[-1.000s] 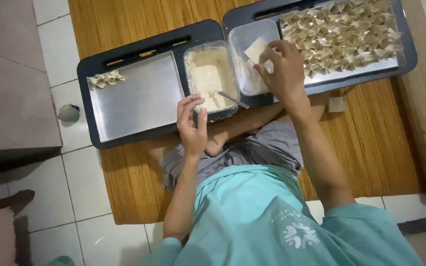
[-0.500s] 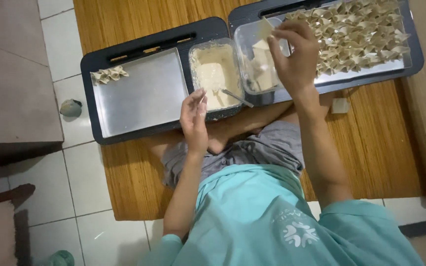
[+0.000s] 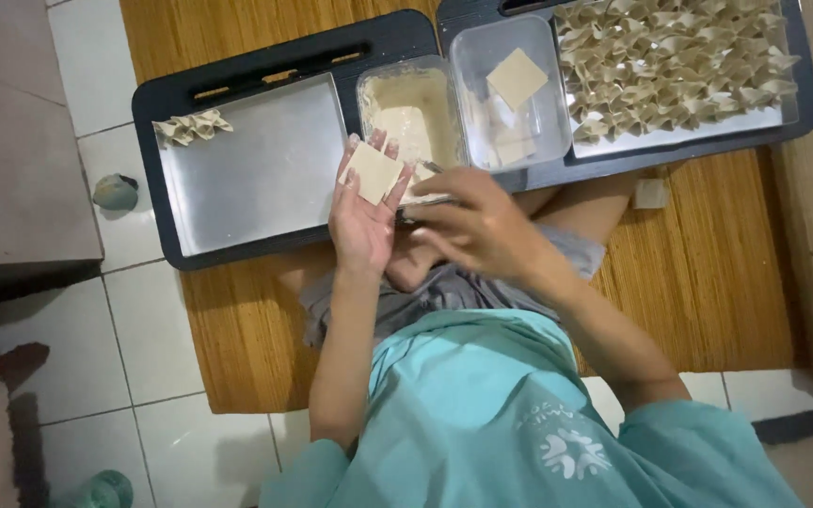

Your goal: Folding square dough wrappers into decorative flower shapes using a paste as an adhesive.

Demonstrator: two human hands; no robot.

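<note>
My left hand [image 3: 361, 221] is palm up with a square dough wrapper [image 3: 372, 173] lying flat on its fingers. It hovers at the near edge of a clear tub of pale filling [image 3: 408, 108]. My right hand [image 3: 477, 224] is beside it, fingers curled at the handle end of a metal utensil [image 3: 428, 166] that rests in the filling tub; the grip itself is hidden. A second clear tub [image 3: 510, 87] holds loose square wrappers. The left metal tray [image 3: 265, 169] has a few folded dumplings [image 3: 191, 126] in its far corner. The right tray [image 3: 684, 127] is packed with several folded dumplings.
Both trays sit in black frames [image 3: 265, 66] on a woven straw mat [image 3: 708, 273] over white floor tiles. A small grey object [image 3: 115, 191] lies on the tiles to the left. A small pale square [image 3: 651, 193] lies on the mat. My legs are under the trays.
My right hand came back from the wrapper tub and dropped to the filling tub. A wrapper now lies on my left palm, which has opened upward.
</note>
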